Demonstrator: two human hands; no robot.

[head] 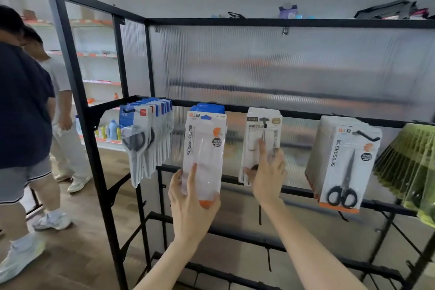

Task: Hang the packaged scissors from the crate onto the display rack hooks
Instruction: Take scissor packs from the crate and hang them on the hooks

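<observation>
Hands on two hanging scissor packs

Bystanders (23, 106) stand at the far left on the wood floor, beside the black display rack (77, 92). Along the rack's upper crossbar, the leftmost hook carries a thick row of blue-topped scissor packs (146, 134). Next comes a white pack printed SCISSORS (204, 148), with a blue pack behind it at the bar. The left hand (190, 205) grasps this pack from below, thumb on its left edge, forefinger laid up its clear front and the other fingers curled round the orange bottom. To its right hangs a slimmer white pack (261, 139) on a black hook (264, 121). The right hand (268, 176) pinches this pack low down, thumb at its lower edge and forefinger stretched up the front. Further right, a stack of white packs showing black-handled scissors (343, 165) hangs on another hook, tilted. At the far right edge sits a fan of green packs (409, 167).
</observation>
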